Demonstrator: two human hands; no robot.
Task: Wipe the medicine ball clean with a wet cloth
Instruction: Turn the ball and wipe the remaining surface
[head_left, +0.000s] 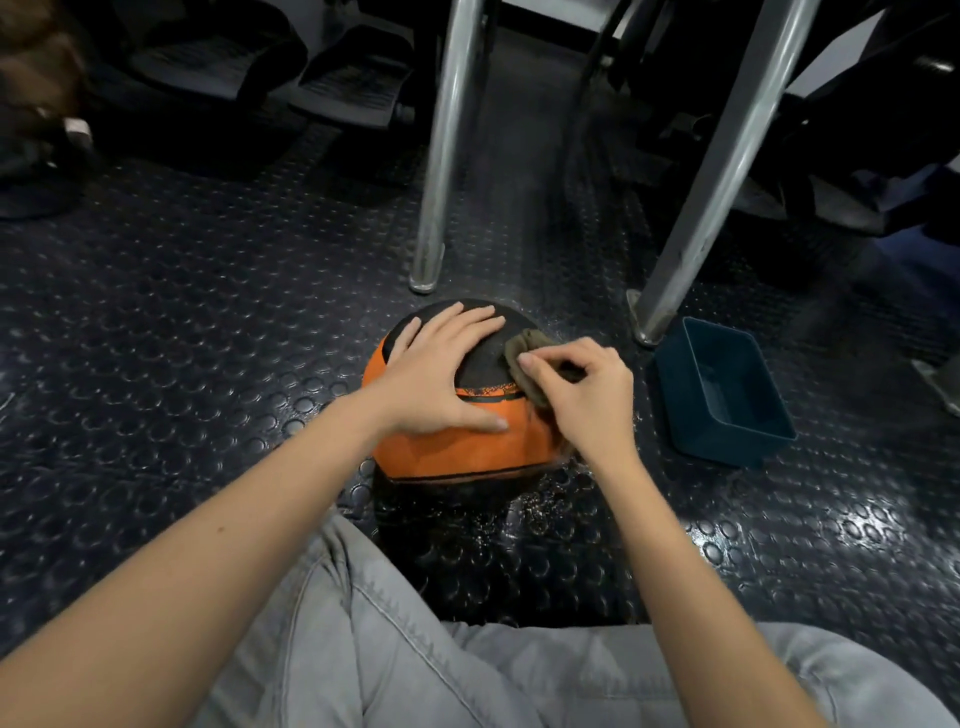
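An orange and black medicine ball (457, 447) sits on the studded rubber floor in front of my knees. My left hand (441, 374) lies flat on its top left with fingers spread, steadying it. My right hand (582, 389) pinches a crumpled brownish cloth (527, 345) against the ball's upper right side. The floor just under and in front of the ball glistens wet.
A dark teal plastic tub (727, 395) stands on the floor to the right of the ball. Two chrome legs (439, 156) (711, 182) of gym equipment rise right behind the ball. Black machine pedals (348, 83) lie at the back left. My grey trouser legs (415, 649) fill the bottom.
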